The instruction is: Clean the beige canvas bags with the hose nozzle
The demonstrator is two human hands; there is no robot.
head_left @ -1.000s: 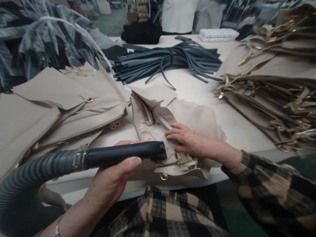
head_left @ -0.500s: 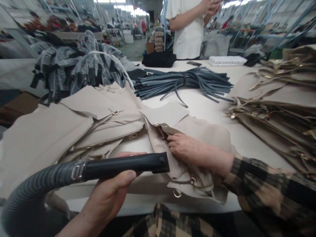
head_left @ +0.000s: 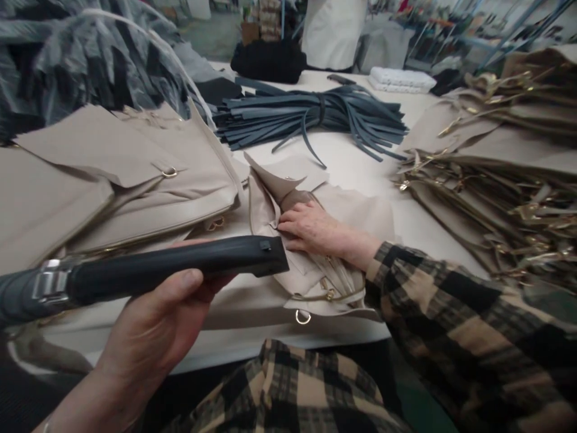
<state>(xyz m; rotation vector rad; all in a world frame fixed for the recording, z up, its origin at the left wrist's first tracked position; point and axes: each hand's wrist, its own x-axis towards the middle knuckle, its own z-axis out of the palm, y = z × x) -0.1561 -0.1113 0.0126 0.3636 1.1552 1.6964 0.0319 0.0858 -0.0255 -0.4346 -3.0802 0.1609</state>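
Left hand (head_left: 151, 328) grips a rigid black vacuum nozzle (head_left: 180, 270); right hand (head_left: 313, 230) presses flat, unclenched, on a limp beige bag (head_left: 360, 207), probably best held by its seams.

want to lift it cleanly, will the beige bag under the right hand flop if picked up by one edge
Probably floppy: the beige bag lies creased, a flap folded up beside the right hand. Its metal ring would likely dangle. It looks thin, so probably light.

A white table (head_left: 356, 171) carries a dark strap bundle (head_left: 315, 111) at upper centre, a left bag stack (head_left: 135, 180), a right bag stack (head_left: 496, 180), and an opened beige bag (head_left: 356, 207) at centre.
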